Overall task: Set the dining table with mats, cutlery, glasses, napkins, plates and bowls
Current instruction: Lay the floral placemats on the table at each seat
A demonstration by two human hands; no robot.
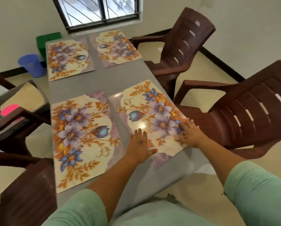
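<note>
Four floral placemats on grey table, left hand and right hand flat, fingers straight, pressing near-right placemat, three brown chairs visible, no legible writing

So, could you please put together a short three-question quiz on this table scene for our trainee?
1. How many floral mats lie on the grey table?
2. True or false: glasses already stand on the table.
3. Which mat do both hands touch: A near-left, B near-right, C far-right?

Key:
1. Four.
2. False; only mats show.
3. B: the left hand and right hand lie flat, fingers straight, on the near-right mat.
</note>
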